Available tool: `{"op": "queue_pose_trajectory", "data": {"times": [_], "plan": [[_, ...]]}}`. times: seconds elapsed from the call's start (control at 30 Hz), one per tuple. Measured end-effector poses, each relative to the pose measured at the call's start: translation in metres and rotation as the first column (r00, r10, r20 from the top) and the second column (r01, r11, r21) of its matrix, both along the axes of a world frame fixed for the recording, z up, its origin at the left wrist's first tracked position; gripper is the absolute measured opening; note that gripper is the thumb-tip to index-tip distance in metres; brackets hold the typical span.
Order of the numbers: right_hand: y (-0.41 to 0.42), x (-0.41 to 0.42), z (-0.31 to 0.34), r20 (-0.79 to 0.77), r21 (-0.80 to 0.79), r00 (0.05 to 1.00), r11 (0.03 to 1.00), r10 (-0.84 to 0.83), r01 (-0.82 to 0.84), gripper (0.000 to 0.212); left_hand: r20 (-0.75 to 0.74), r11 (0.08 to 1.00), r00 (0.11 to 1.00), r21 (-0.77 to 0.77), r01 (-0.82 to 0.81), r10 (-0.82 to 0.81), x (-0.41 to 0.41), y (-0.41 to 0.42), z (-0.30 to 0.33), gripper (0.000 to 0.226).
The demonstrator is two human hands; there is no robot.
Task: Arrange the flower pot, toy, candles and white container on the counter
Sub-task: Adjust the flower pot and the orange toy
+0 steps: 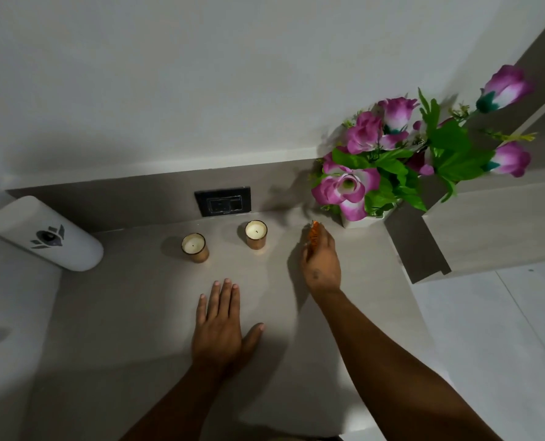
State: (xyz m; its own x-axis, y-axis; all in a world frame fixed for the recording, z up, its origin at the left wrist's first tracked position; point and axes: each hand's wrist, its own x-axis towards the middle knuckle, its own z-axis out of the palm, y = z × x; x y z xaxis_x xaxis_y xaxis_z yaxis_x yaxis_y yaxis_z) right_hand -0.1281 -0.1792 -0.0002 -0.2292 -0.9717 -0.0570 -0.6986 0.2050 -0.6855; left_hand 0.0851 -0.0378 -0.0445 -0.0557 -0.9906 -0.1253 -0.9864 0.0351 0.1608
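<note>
- Container: the white container (43,234) lies tilted at the far left, seemingly placed.
- Both candles (195,247) (256,234) stand upright by the wall.
- Left hand (223,326) rests flat and empty on the tabletop (131,313).
- Right hand (320,254) holds the orange toy (314,232), not yet released, beside the flower pot (365,218).

white wall (201,74), black socket (222,201), pale tiled floor (503,329)
</note>
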Motion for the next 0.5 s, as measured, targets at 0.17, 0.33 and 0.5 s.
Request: {"op": "queue_pose_trajectory", "data": {"times": [0.17,0.33,0.5], "plan": [[-0.01,-0.001,-0.002,-0.025,0.052,1.0,0.999,0.018,-0.017,0.062,-0.013,1.0,1.0,-0.014,-0.009,0.008,0.0,0.0,0.0,0.1],[-0.019,-0.001,0.004,-0.007,0.08,1.0,0.996,0.03,-0.029,0.063,-0.032,1.0,0.999,-0.031,-0.005,0.004,0.001,0.002,-0.004,0.099],[-0.003,0.001,0.021,-0.16,-0.116,0.987,0.993,-0.031,0.012,0.072,-0.064,0.999,0.998,-0.028,-0.02,0.018,0.003,0.003,0.001,0.099]]}}
